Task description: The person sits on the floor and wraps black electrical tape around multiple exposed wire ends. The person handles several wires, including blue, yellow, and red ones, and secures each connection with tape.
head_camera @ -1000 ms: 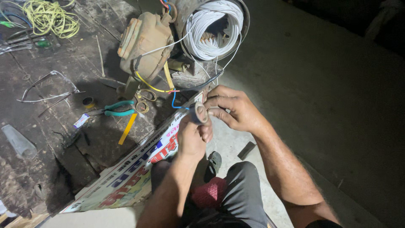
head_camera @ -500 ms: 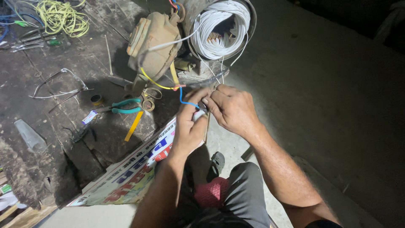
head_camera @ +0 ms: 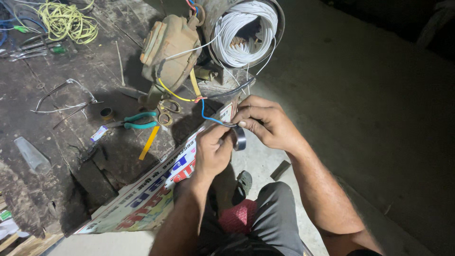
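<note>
My left hand [head_camera: 212,152] grips a small roll of black tape [head_camera: 240,138] at the middle of the view. Touching it from the right, my right hand [head_camera: 270,124] pinches a blue wire [head_camera: 210,117] between thumb and fingers, right where the tape roll sits. The blue wire runs up to a joint with yellow and black leads below a tan motor housing [head_camera: 167,47]. Beside the housing stands a round stator [head_camera: 246,31] filled with white winding wire. Where the tape meets the wire is hidden by my fingers.
Teal-handled pliers [head_camera: 138,121], a yellow strip [head_camera: 149,142] and a small tape roll [head_camera: 106,113] lie on the dark floor at left. A yellow-green wire tangle [head_camera: 66,20] sits top left, a clear plastic cup [head_camera: 31,154] at far left. A printed sheet [head_camera: 151,194] lies under my arms.
Both hands have stayed together on the blue wire and shifted slightly down and right. The tape roll now hangs lower, between my fingers.
</note>
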